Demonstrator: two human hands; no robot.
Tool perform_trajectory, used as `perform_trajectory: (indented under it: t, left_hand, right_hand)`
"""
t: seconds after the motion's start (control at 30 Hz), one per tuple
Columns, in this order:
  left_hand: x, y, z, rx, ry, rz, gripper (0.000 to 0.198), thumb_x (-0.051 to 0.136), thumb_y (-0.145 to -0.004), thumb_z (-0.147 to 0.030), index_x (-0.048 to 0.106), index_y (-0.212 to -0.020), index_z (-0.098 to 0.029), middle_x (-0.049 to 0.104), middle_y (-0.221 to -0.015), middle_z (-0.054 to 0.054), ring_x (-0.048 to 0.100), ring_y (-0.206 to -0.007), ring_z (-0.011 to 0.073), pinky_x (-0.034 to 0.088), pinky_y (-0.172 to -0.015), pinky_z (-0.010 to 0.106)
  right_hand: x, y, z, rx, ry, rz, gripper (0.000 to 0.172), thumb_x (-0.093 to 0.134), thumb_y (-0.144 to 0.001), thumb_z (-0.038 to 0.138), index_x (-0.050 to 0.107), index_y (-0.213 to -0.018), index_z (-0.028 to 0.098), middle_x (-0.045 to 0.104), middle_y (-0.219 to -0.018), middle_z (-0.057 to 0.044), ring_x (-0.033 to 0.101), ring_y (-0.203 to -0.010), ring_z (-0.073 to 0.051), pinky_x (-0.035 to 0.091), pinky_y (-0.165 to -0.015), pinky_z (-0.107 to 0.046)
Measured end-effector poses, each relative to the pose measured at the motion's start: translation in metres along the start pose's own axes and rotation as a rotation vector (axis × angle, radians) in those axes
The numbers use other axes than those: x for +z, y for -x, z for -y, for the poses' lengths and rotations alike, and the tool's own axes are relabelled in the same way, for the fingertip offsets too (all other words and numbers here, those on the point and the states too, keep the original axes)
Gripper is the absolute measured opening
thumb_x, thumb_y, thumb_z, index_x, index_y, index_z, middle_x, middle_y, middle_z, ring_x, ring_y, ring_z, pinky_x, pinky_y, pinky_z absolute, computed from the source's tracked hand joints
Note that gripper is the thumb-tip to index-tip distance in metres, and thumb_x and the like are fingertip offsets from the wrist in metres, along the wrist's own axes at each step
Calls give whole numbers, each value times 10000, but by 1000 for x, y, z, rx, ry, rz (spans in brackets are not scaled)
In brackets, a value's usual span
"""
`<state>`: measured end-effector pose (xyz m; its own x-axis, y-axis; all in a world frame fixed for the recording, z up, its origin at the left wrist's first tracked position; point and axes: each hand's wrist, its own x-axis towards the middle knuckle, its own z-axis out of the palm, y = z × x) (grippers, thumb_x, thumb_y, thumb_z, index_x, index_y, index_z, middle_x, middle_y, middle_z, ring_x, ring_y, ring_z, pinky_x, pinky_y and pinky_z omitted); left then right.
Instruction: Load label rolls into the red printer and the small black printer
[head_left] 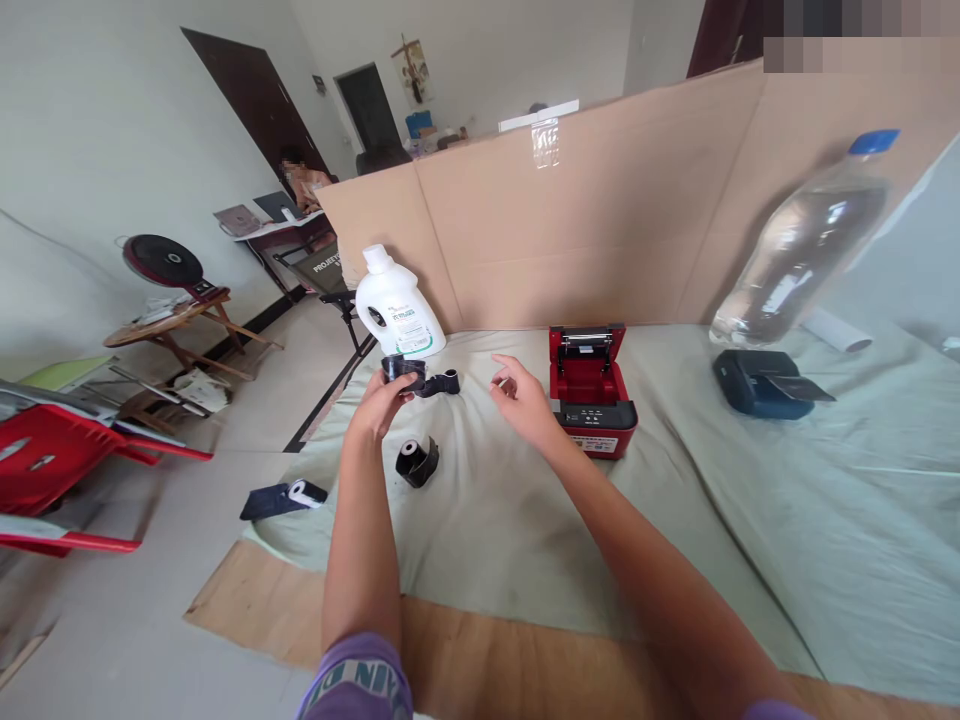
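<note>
My left hand is closed on a black ribbon roll, held just above the pale cloth. A second black spool lies beside it, joined by dark ribbon. My right hand hovers open with its fingers loosely curled, holding nothing, left of a red label printer whose lid stands open. Below my left hand, another black roll with a white core rests on the cloth. Near the table's left edge lies a black strip with a white roll end.
A white detergent bottle stands at the back left. A clear water bottle with a blue cap and a dark blue printer sit at the right. A cardboard wall backs the table. A person sits far off at a desk.
</note>
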<state>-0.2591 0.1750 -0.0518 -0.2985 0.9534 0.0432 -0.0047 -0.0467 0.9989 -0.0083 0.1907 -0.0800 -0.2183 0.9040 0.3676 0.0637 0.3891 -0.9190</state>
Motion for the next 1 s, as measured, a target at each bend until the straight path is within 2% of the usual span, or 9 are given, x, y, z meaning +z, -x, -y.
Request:
perform_trajectory:
  t: [0.1,0.2,0.3,0.43,0.5,0.63,0.8,0.9,1.0]
  left_hand:
    - [-18,2,14,23,-138,-121,471,797,-629,-436,628,-982,-173,689,-970,56,620,-855,179,455,-672,244]
    - [-38,0,31,11,-331,-180,482,767,-651,-513,656,-942,-145,703,-954,79,628,-914,223,478,-753,298]
    - [-56,-5,47,12,-552,-191,468,758,-649,-543,655,-872,-145,694,-895,69,621,-865,226,481,-767,327]
    - [-71,-13,66,26,-824,-250,471,759,-633,-535,623,-898,-171,666,-844,42,611,-802,218,477,-729,327]
    - [-74,-17,76,25,-824,-266,455,755,-639,-461,617,-971,-181,677,-887,43,625,-830,216,485,-750,320]
    - [-71,-18,92,43,-686,-239,441,710,-670,-337,584,-1067,-193,693,-999,57,647,-909,206,498,-809,308]
    - [-63,-16,102,24,-779,-225,384,719,-705,-436,583,-971,-196,672,-955,47,624,-916,224,484,-869,357]
    - [-62,-8,98,11,-789,-262,563,769,-675,-469,559,-1113,-185,616,-1127,86,593,-1046,245,463,-950,389]
    - [-64,14,85,94,-788,-413,816,809,-635,-508,470,-1303,-185,455,-1335,140,535,-1151,262,455,-997,414]
  right_hand:
    - [16,7,-5,-10,-28,44,450,538,-826,219,562,-1276,209,628,-922,-1,509,-655,-109,444,-662,-268]
    - [36,18,-21,10,-51,112,431,528,-828,213,564,-1257,202,618,-894,7,501,-641,-108,439,-653,-261]
    - [55,35,-43,53,-21,165,402,510,-835,195,573,-1232,189,613,-893,-3,518,-658,-114,444,-670,-263]
    - [68,53,-64,40,78,234,384,489,-847,164,589,-1217,193,626,-918,-27,570,-765,-147,458,-747,-289]
    - [70,56,-68,1,115,264,400,491,-846,151,589,-1230,199,634,-963,-40,577,-800,-159,461,-767,-299]
    - [70,56,-68,-24,140,276,416,488,-851,145,580,-1253,201,634,-994,-47,575,-789,-159,466,-769,-302]
    - [69,55,-70,-22,149,277,418,485,-857,150,570,-1261,214,635,-988,-41,586,-825,-167,466,-775,-301]
    - [69,55,-71,-26,147,272,416,494,-851,150,571,-1255,210,637,-978,-41,585,-824,-168,465,-783,-306]
    - [70,55,-73,-11,133,265,412,506,-849,160,570,-1254,205,639,-961,-41,580,-809,-168,463,-774,-305]
